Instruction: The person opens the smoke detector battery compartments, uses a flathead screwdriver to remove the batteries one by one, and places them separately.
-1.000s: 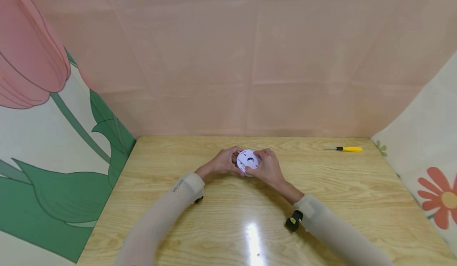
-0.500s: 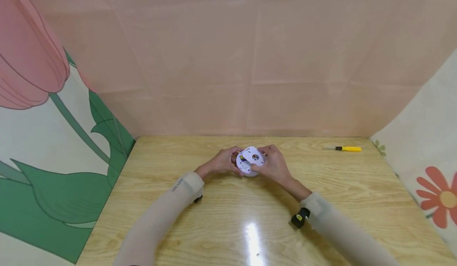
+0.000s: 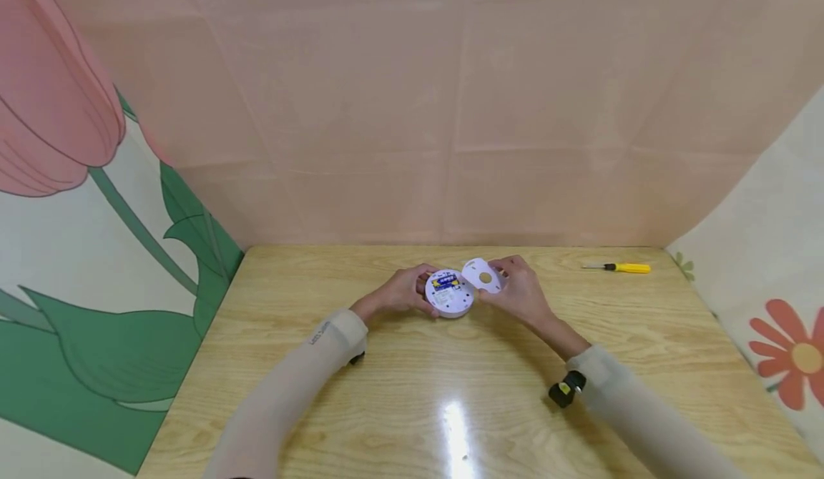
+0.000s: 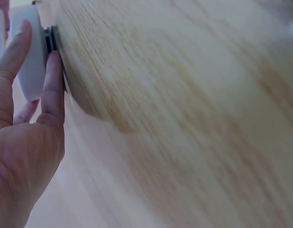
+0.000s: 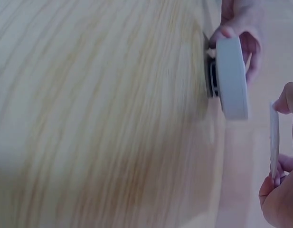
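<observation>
A round white smoke detector [image 3: 453, 300] sits near the middle of the table, its labelled back facing up with a blue and yellow patch showing. My left hand [image 3: 404, 290] grips its left rim, thumb on the near side. In the left wrist view the fingers reach around the white body [image 4: 34, 69], and a dark part shows beneath it. To the right, my right hand [image 3: 520, 292] pinches a thin white mounting plate [image 3: 475, 270] with a round centre hole. The right wrist view shows a gap between this plate [image 5: 274, 137] and the detector [image 5: 232, 78].
A yellow-handled screwdriver [image 3: 627, 268] lies at the back right of the wooden table [image 3: 322, 407]. A pinkish cloth [image 3: 360, 143] hangs behind the table, with flower-printed cloths on both sides.
My right hand has drawn the mounting plate off the detector's back and moved it rightward, uncovering the label and blue-yellow patch. My left hand stays on the detector.
</observation>
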### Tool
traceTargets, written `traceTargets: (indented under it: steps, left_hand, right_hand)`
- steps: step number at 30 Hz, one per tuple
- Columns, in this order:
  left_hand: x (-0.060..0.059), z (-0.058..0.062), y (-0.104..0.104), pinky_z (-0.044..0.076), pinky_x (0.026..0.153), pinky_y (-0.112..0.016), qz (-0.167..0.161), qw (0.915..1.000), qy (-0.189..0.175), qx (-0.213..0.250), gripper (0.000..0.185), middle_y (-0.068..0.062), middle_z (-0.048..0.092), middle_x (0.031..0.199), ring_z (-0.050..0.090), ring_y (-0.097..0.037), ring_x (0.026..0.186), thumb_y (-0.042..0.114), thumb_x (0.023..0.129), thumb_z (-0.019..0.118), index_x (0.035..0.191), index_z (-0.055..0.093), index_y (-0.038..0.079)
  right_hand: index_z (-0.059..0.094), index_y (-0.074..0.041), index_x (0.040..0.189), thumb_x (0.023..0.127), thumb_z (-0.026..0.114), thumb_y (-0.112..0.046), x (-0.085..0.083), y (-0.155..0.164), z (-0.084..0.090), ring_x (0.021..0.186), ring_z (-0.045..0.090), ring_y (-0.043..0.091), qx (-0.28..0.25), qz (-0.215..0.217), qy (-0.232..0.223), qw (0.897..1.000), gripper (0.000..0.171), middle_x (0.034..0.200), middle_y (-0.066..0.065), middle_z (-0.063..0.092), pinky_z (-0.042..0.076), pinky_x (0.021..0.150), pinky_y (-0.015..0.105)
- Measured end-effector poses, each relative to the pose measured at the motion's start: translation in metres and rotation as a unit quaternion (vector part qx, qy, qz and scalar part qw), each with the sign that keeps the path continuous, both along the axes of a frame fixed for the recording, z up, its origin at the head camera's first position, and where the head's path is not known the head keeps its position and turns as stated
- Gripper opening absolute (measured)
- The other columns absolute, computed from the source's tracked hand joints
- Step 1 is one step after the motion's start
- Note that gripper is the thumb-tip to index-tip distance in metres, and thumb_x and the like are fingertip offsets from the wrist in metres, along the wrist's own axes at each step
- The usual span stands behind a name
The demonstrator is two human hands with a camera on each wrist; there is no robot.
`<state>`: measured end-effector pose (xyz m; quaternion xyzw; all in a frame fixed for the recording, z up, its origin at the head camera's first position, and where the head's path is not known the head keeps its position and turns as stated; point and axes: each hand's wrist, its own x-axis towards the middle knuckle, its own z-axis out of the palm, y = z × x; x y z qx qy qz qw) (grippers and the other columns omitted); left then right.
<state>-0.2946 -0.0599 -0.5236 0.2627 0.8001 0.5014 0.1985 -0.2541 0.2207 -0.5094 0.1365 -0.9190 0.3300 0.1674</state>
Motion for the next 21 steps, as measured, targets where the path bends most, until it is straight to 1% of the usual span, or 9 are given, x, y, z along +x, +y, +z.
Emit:
traceTargets:
  steps: [10, 15, 21]
  left_hand:
    - [0.001, 0.002, 0.0, 0.057, 0.102, -0.032, -0.001, 0.9998, 0.007, -0.02, 0.085, -0.013, 0.067, 0.134, 0.07, -0.024, 0.117, 0.004, 0.076, 0.095, 0.15, 0.053, 0.006]
    - [0.002, 0.004, 0.0, 0.055, 0.105, -0.035, -0.003, 0.9994, 0.006, -0.035, 0.087, -0.011, 0.069, 0.135, 0.068, -0.023, 0.118, 0.009, 0.076, 0.096, 0.152, 0.053, 0.011]
    - [-0.001, 0.006, 0.0, 0.053, 0.107, -0.036, -0.015, 0.999, 0.001, -0.041, 0.089, -0.005, 0.068, 0.135, 0.067, -0.019, 0.118, 0.013, 0.078, 0.096, 0.154, 0.052, 0.014]
  right_hand:
    - [0.074, 0.006, 0.119, 0.068, 0.092, -0.017, 0.002, 0.032, 0.0, 0.092, 0.064, 0.035, 0.01, -0.011, -0.006, 1.0, 0.059, 0.107, 0.022, 0.064, 0.052, 0.073, 0.038]
    - [0.074, 0.006, 0.117, 0.068, 0.092, -0.016, 0.005, 0.05, -0.001, 0.09, 0.064, 0.035, 0.017, -0.01, 0.007, 1.0, 0.057, 0.107, 0.023, 0.065, 0.052, 0.071, 0.038]
    - [0.074, 0.006, 0.119, 0.069, 0.093, -0.015, 0.007, 0.073, -0.007, 0.09, 0.063, 0.035, 0.03, -0.015, 0.01, 0.999, 0.057, 0.107, 0.022, 0.065, 0.051, 0.071, 0.036]
